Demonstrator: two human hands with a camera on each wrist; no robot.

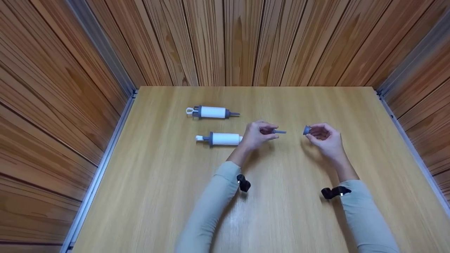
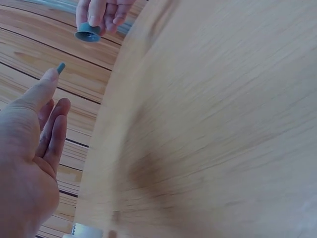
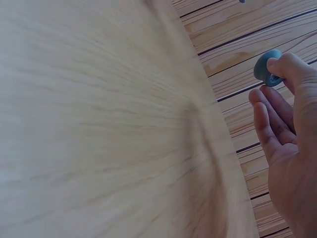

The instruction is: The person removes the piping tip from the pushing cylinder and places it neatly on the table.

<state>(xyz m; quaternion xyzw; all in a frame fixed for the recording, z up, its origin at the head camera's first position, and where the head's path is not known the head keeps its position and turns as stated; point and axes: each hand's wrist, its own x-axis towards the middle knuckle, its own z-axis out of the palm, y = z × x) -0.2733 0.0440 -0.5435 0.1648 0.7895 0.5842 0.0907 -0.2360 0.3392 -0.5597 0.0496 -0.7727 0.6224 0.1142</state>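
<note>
My left hand [image 1: 256, 135] pinches a thin grey nozzle [image 1: 280, 131] between thumb and fingers, its tip pointing right. In the left wrist view only a short end of that nozzle [image 2: 61, 68] shows past the thumb. Across a gap to the right, my right hand [image 1: 328, 140] pinches a small grey flared cap [image 1: 307, 130] by its edge. The right wrist view shows the cap [image 3: 267, 68] between thumb and forefinger, the other fingers loosely bent. Both hands are above the table. Beside the left hand lies a white syringe-like tube [image 1: 225, 138] with a grey collar; its right end is partly hidden by the hand.
A second white syringe-like tube [image 1: 213, 112] lies farther back, with a grey nozzle attached and a white ring handle at its left. The wooden table [image 1: 158, 182] is bordered by metal rails [image 1: 102, 168] and wood-panelled walls [image 1: 242, 42].
</note>
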